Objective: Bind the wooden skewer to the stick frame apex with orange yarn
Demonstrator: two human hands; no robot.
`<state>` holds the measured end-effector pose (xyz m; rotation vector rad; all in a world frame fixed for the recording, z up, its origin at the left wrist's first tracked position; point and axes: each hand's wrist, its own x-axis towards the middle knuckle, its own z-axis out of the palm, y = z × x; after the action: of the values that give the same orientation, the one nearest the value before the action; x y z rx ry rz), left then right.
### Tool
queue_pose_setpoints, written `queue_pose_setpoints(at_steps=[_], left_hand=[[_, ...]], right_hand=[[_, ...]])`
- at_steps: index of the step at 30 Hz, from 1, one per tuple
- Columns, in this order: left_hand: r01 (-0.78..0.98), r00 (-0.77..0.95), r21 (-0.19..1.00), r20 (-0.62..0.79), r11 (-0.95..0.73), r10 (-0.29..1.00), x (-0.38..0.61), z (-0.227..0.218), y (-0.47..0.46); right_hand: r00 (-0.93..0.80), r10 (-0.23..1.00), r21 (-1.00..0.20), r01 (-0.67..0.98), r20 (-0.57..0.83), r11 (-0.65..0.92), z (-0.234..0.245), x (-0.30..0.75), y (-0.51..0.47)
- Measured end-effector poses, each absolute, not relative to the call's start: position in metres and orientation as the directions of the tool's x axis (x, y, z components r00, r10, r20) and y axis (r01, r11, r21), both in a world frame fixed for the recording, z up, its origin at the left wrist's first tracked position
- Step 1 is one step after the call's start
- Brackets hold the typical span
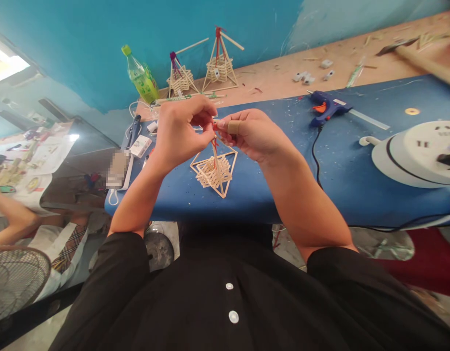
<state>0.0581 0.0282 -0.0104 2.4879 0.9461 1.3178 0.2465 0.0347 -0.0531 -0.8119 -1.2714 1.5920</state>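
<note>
The left hand [184, 129] and right hand [256, 134] are pinching red cord [215, 143] between closed fingers, at the peak of the stick frame [213, 173], which is standing on the blue bench [256, 192]. Behind, a capped bottle [141, 77] is standing, its contents unclear.

Left hand [183, 127] and right hand [252, 134] met atop the stick model [214, 171]; a glue gun [330, 108] lay to the model's right.
</note>
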Motion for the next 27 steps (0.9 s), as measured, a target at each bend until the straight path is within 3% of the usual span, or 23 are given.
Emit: queue_pose_setpoints(at_steps=[4, 15, 20, 24, 27], left_hand=[[0.487, 0.338, 0.406, 0.729, -0.773, 0.596, 0.055, -0.012, 0.024], [0.322, 0.268, 0.615, 0.67, -0.719, 0.693, 0.04, -0.021, 0.023], [0.283, 0.286, 0.731, 0.554, -0.621, 0.782, 0.039, -0.023, 0.023], [0.214, 0.296, 0.815, 0.471, -0.539, 0.831, 0.043, -0.028, 0.025], [0.19, 0.283, 0.842, 0.446, -0.505, 0.849, 0.044, -0.035, 0.029]], right_hand=[[-0.325, 0.945, -0.978, -0.208, 0.039, -0.032, -0.058, 0.247, 0.036], [-0.233, 0.97, -0.998, -0.037, 0.061, 0.054, -0.065, 0.246, 0.032], [-0.209, 0.969, -0.963, -0.259, 0.131, 0.075, -0.06, 0.24, 0.033], [-0.269, 0.956, -0.899, -0.437, 0.117, -0.013, -0.058, 0.234, 0.036], [-0.304, 0.95, -0.878, -0.472, 0.077, -0.08, -0.059, 0.23, 0.038]])
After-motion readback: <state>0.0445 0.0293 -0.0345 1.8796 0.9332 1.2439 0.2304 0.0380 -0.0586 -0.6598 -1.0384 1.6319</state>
